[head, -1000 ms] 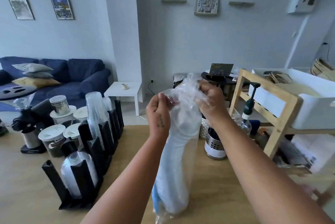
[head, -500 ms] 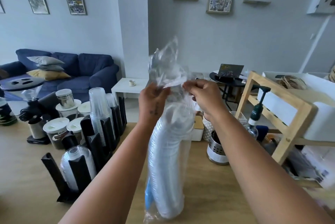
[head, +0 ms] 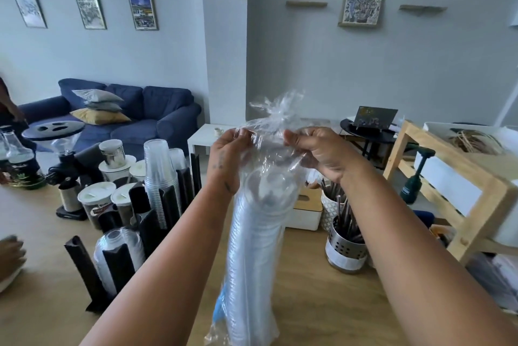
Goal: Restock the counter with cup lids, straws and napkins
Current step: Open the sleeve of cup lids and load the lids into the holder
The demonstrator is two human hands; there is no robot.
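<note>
A tall clear plastic bag of stacked cup lids (head: 256,247) stands upright over the wooden counter (head: 322,303). My left hand (head: 225,157) and my right hand (head: 319,152) each pinch the plastic at the bag's top, just below its twisted neck (head: 276,110). To the left a black cup-and-lid organizer (head: 123,236) holds a stack of clear cups (head: 159,177) and clear dome lids (head: 112,250). A perforated steel holder with straws (head: 346,244) is on the right, next to a white napkin box with a wooden top (head: 305,208).
White-lidded canisters (head: 96,202) and a black grinder (head: 66,174) stand at the back left. A wooden shelf frame (head: 454,191) with a white bin and a green pump bottle (head: 414,177) is at the right. Another person's hand (head: 9,253) rests at the left edge.
The bag's top, raised high half a second ago, has come down, and my two hands have moved apart on the plastic. The view has shifted left.
</note>
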